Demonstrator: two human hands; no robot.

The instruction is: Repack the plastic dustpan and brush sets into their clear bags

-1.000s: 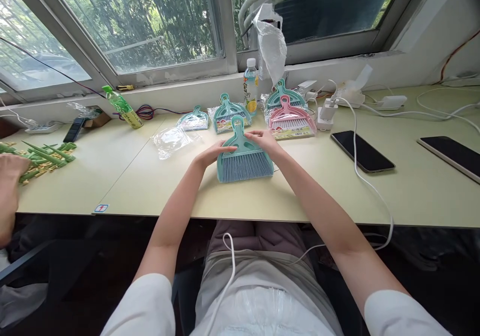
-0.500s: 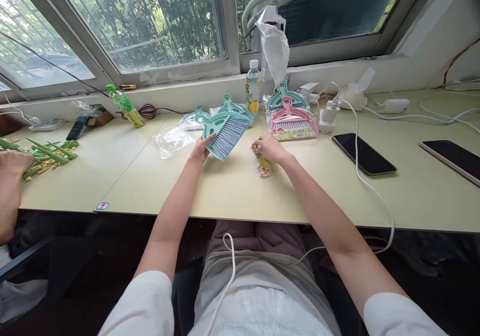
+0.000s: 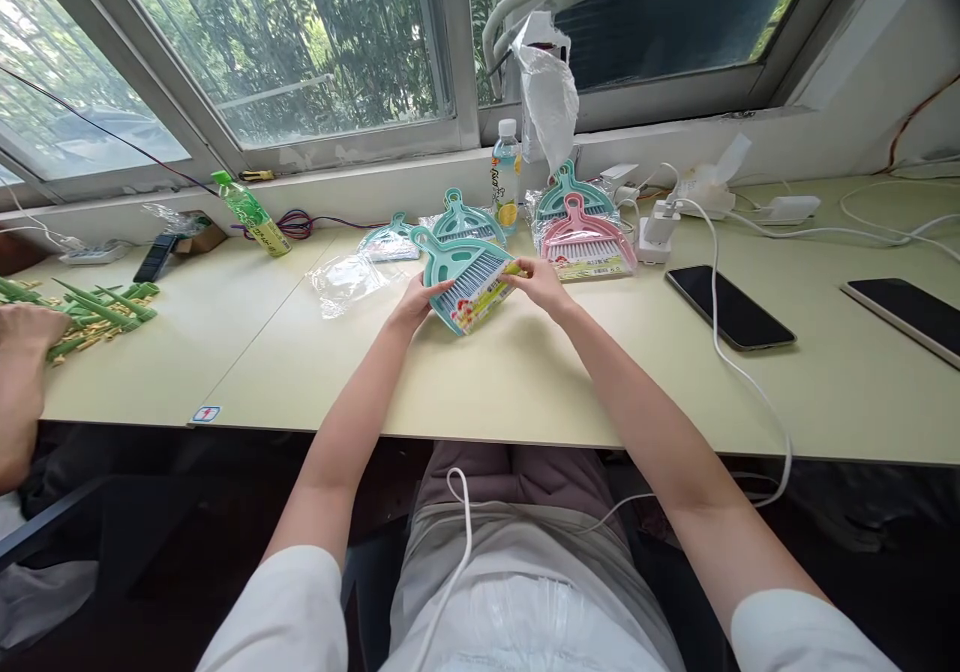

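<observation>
My left hand (image 3: 421, 302) is closed on the left side of a teal dustpan and brush set (image 3: 452, 253), which is tilted above the table. A printed card label (image 3: 478, 304) lies across the brush's grey bristles near the lower edge. At the label's right end, my right hand (image 3: 536, 284) pinches it against the set. Behind the held set lie another teal dustpan set (image 3: 461, 217) and a smaller-looking one (image 3: 391, 239). To the right, a pink dustpan and brush set (image 3: 581, 237) in clear wrap lies before a teal one (image 3: 572, 190).
A crumpled clear plastic bag (image 3: 349, 284) lies left of the set. Two drink bottles stand or lean by the window: one clear (image 3: 506, 182), one green (image 3: 251, 214). Right are a phone (image 3: 729, 307), another phone (image 3: 911, 314) and a white cable. Another person's hand (image 3: 30, 337) rests at left by cut green stalks (image 3: 105, 307).
My left hand lifted and tilted the teal set. My right hand let go of it, picked up the card label from the table and brought it onto the bristles.
</observation>
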